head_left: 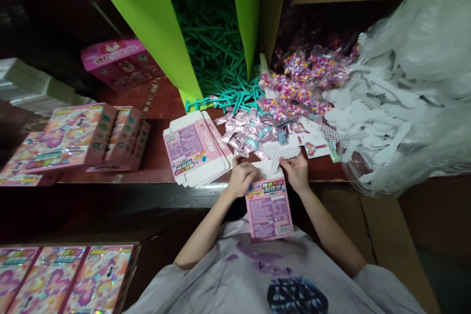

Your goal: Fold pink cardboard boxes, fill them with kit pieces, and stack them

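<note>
Pink printed box (269,215) between both hands

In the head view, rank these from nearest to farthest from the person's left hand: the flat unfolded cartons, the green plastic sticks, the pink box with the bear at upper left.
From the left hand:
1. Flat unfolded cartons, just to its left on the table edge.
2. Green plastic sticks, farther up, spilling from the green bin.
3. Pink box with the bear, far up and left.

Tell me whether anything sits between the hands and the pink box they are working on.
Nothing visible does. The left hand and the right hand both grip the top end of the pink box directly, with a white piece at its opening between them. The pile of small packets lies beyond.
</note>
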Demonstrator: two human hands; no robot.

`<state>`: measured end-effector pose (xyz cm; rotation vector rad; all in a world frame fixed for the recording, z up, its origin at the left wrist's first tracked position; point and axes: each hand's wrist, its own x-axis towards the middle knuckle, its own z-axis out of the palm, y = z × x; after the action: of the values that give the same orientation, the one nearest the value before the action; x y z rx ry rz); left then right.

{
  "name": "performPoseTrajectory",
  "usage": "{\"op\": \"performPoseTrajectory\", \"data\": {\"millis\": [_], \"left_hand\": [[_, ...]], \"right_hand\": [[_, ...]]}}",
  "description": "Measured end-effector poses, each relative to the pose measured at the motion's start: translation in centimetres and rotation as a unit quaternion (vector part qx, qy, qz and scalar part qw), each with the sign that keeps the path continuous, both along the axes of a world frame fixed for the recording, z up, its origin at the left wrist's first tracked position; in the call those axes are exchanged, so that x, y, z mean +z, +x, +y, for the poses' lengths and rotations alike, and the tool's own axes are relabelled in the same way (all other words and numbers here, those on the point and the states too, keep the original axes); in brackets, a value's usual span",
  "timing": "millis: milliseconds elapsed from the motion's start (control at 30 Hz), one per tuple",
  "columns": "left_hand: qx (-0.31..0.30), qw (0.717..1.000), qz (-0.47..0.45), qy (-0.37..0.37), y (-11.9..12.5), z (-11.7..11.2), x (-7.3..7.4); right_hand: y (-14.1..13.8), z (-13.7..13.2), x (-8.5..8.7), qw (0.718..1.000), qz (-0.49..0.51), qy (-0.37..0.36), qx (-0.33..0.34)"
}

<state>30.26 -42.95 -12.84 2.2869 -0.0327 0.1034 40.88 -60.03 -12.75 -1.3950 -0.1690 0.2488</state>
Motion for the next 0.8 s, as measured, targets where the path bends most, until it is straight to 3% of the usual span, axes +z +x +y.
{"op": "performPoseTrajectory", "data": {"millis": [67, 200, 367, 467, 600, 633, 733, 800], "left_hand": [[0.040, 0.998, -0.009, 0.053, -0.3, -0.7, 0.0], [0.155, 0.980, -0.014, 0.126, -1.1, -2.4, -0.2], [0.274, 0.954, -0.105, 0.060, -1.5, -3.5, -0.4], [0.240, 0.962, -0.129, 0.022, -0.9, -3.6, -0.6], [0.216, 0.974, -0.065, -0.019, 0.2, -3.5, -1.1], [0.220, 0.973, -0.064, -0.024, 0.4, -3.4, -1.2], [0.184, 0.980, -0.080, -0.002, 0.8, -3.2, -1.2], [0.141, 0.987, -0.074, 0.028, 1.0, -3.1, -0.9]], "right_hand": [[-0.1, -0.1, -0.2, 1.000, 0.017, -0.009, 0.023], [0.0, -0.6, -0.3, 0.999, 0.007, -0.039, -0.023], [-0.5, 0.1, -1.1, 0.978, -0.100, -0.176, 0.055], [-0.7, 0.1, -2.0, 0.949, -0.167, -0.248, 0.098], [-0.1, -1.5, -2.9, 0.835, -0.348, -0.419, 0.073], [0.0, -2.0, -3.1, 0.821, -0.365, -0.433, 0.075], [0.0, -2.9, -3.7, 0.838, -0.365, -0.391, 0.106], [-0.5, -3.1, -3.8, 0.854, -0.370, -0.355, 0.092]]}}
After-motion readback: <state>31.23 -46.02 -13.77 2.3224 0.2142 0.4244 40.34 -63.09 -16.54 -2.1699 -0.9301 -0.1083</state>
